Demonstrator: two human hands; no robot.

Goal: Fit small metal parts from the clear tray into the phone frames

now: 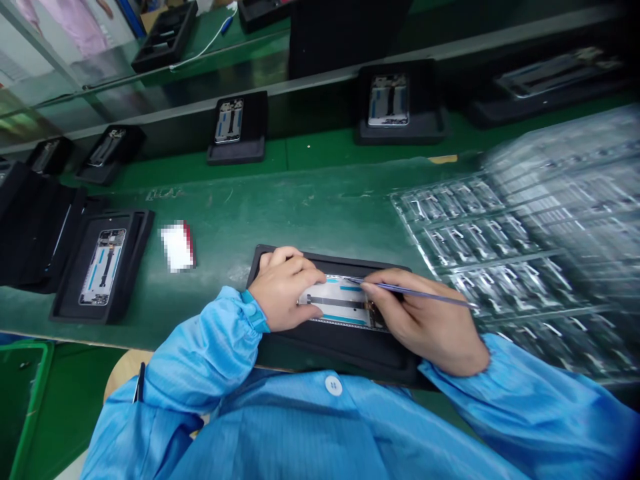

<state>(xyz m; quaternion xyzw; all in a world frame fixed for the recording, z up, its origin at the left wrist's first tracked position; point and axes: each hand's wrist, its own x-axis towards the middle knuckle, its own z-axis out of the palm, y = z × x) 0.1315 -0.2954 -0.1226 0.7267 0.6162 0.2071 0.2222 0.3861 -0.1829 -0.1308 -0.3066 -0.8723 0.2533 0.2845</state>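
Head view, phone frame [340, 303] lengthwise left-right (tweezers [415, 291] too)

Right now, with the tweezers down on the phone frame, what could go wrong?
1. The tweezers in the right hand point at the phone frame; a slip might scratch it.
2. The left hand pins only one end, so the frame could shift in its black tray.
3. The clear parts trays sit close by the right forearm, which might nudge them.
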